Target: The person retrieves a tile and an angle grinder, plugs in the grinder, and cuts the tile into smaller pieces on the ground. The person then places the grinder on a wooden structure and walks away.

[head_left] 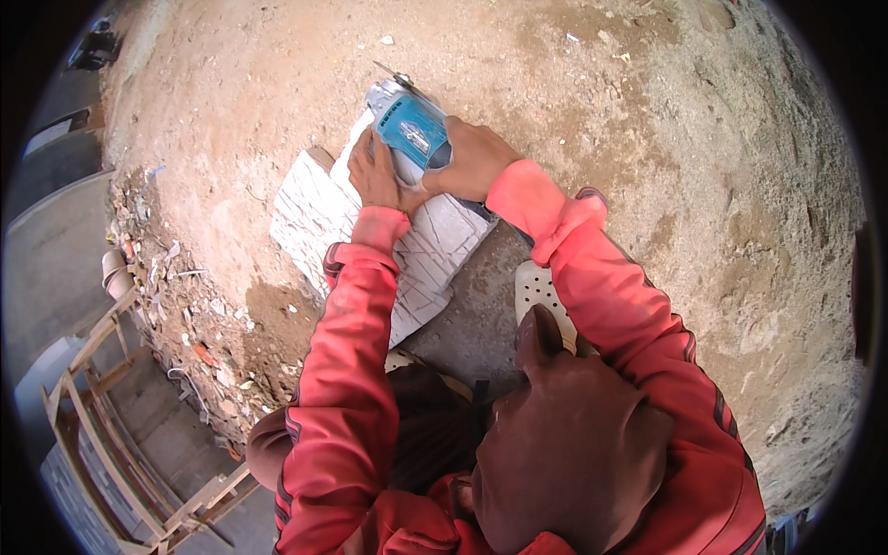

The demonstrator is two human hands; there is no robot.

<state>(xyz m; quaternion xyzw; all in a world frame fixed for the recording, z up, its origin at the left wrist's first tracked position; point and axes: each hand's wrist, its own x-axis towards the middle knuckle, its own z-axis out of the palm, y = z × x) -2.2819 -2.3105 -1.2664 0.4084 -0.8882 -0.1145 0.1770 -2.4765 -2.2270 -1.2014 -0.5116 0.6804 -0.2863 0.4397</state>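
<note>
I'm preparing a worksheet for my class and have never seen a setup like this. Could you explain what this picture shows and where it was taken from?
There is no robot here: these are a person's bare hands. The wearer's head carries a wide fisheye camera looking down, so straight edges bend near the rim. The arms in red sleeves reach up from the lower edge.

The left hand and right hand hold a teal power tool, which looks like an angle grinder. Beneath it, a white slab crossed by dark lines lies on the dirt ground. A wooden frame shows at lower left.
</note>
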